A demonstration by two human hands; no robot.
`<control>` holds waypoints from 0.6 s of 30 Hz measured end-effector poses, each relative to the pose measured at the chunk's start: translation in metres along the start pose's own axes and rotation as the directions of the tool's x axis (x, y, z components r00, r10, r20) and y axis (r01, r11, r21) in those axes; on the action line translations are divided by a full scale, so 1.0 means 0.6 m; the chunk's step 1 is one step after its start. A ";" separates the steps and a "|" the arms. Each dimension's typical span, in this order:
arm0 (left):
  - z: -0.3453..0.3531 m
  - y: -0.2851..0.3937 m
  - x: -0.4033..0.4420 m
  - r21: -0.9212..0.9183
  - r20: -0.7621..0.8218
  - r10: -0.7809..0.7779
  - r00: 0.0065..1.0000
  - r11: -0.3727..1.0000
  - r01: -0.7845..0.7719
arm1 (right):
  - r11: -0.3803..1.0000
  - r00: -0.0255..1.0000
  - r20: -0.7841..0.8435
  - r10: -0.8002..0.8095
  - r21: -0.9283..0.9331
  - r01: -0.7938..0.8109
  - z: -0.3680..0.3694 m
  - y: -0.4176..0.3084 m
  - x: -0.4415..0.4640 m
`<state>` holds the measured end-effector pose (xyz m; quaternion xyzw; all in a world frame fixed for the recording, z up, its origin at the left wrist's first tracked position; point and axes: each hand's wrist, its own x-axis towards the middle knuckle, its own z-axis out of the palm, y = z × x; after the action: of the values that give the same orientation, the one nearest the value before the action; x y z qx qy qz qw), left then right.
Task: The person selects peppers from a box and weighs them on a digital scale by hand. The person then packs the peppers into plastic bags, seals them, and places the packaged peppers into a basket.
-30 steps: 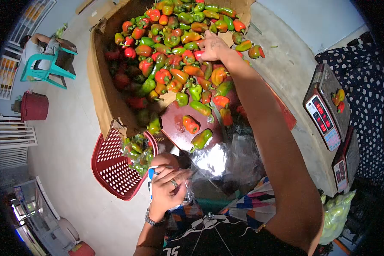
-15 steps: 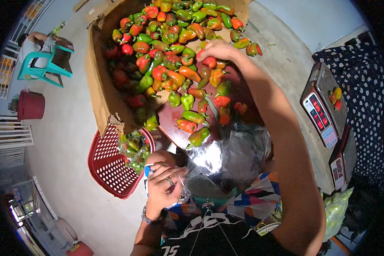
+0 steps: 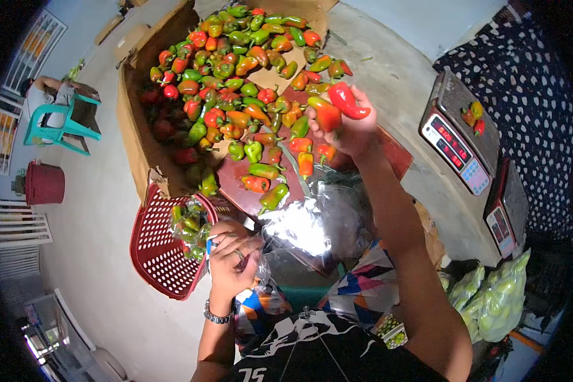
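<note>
My right hand (image 3: 361,132) is raised over the right side of the table, fingers curled round two bell peppers. One is a shiny red pepper (image 3: 349,102); the other is an orange-and-green pepper (image 3: 326,116). Low on the left, my left hand (image 3: 231,260) is closed on the edge of a clear plastic bag (image 3: 299,226), close to my knee. That bag spreads across my lap and reflects bright light. Ahead lies a heap of red, orange and green peppers (image 3: 235,70), partly inside an opened cardboard box (image 3: 128,121) and partly on the dark red tabletop (image 3: 237,186).
A red perforated basket (image 3: 154,254) with bagged peppers (image 3: 190,226) stands at left. On the right are a digital scale (image 3: 449,143) bearing a few peppers, a second scale (image 3: 503,223) and bags of green produce (image 3: 500,296). A person (image 3: 44,99) sits on a green chair (image 3: 60,130) farther back.
My right hand has drawn back from the heap and lifted two peppers. My left hand keeps its hold on the plastic bag. The camera's view has shifted to the right.
</note>
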<state>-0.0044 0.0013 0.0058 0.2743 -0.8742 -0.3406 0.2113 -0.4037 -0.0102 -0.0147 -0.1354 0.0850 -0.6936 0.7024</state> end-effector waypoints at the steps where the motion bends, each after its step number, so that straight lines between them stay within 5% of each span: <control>1: 0.001 0.002 0.000 0.005 0.003 0.002 1.000 1.000 -0.002 | 0.997 0.997 -0.060 -0.044 -0.060 0.041 -0.007 -0.001 -0.015; 8: 0.011 0.012 0.001 0.023 0.015 0.011 1.000 1.000 -0.011 | 0.891 0.885 -0.359 -0.298 -0.438 0.122 -0.033 -0.016 -0.159; 11: 0.014 0.016 0.004 0.028 0.021 0.010 1.000 1.000 -0.011 | 0.813 0.834 -0.447 -0.324 -0.582 0.003 -0.029 -0.035 -0.246; 18: 0.021 0.020 0.005 0.050 0.022 0.025 0.999 0.998 -0.026 | 0.883 0.606 -0.680 -0.412 -0.462 0.082 0.013 -0.052 -0.397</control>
<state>-0.0178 0.0128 0.0067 0.2647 -0.8881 -0.3185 0.1993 -0.4365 0.2281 -0.0143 0.0235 0.4866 -0.7461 0.4539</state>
